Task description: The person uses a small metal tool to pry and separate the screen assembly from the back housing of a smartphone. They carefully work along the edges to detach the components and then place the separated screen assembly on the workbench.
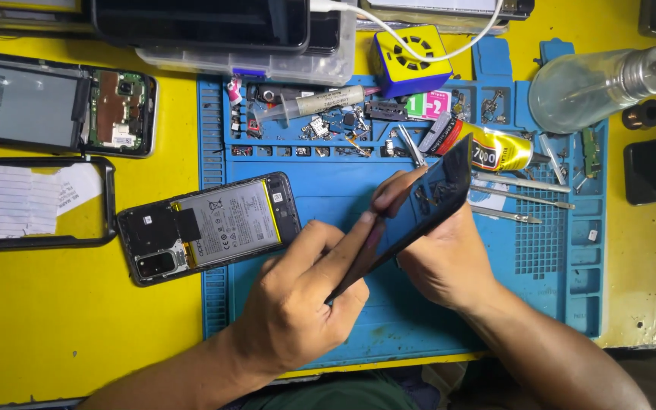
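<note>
Bare blue mat (pixel 419 319) near edge passable; opened phone (pixel 210 226) blocks left, tweezers (pixel 521 197) right.

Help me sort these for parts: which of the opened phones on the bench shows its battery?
The opened phone lying half on the blue mat, beside the left hand, shows a grey battery. The one at the far left shows a circuit board and a grey panel.

- White battery label (pixel 235 222) with a yellow edge, inside the opened phone (pixel 210 228) at the mat's left edge.
- Grey screen (pixel 18 104) on the phone at far left.
- Yellow glue tube (pixel 495 149), red-and-black label, upper mat.
- Pink-and-green sticker (pixel 428 104) beside it.
</note>
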